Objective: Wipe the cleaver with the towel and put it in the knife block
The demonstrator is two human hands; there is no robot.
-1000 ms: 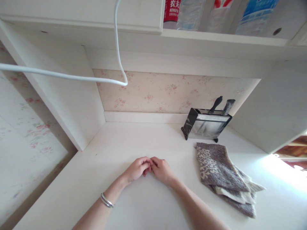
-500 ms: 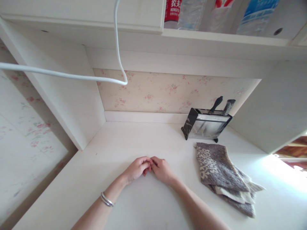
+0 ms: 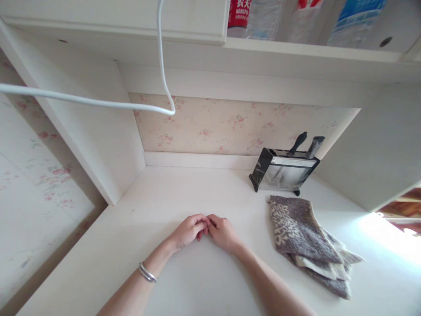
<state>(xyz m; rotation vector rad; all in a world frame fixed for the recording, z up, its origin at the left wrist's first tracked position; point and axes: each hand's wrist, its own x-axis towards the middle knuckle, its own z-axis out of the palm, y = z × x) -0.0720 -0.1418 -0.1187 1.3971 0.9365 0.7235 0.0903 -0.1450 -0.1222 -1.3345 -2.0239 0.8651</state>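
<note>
Head view: bare left hand [image 3: 188,231] and right hand [image 3: 225,234] touch, fingers curled closed, seemingly pausing; any reach calls for parting them. A folded grey-brown patterned cloth [image 3: 302,237] lies rightward on the white countertop [image 3: 194,188].

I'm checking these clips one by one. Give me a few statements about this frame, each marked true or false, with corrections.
1. The left hand and right hand touch each other over the white counter. True.
2. The silver bangles are on the right arm. False: the bangles are on the left arm.
3. Two dark handles stick up from the black-framed holder. True.
4. The folded cloth lies to the left of the hands. False: the folded cloth lies to their right.
5. A red-labelled bottle stands on the shelf above. True.
</note>
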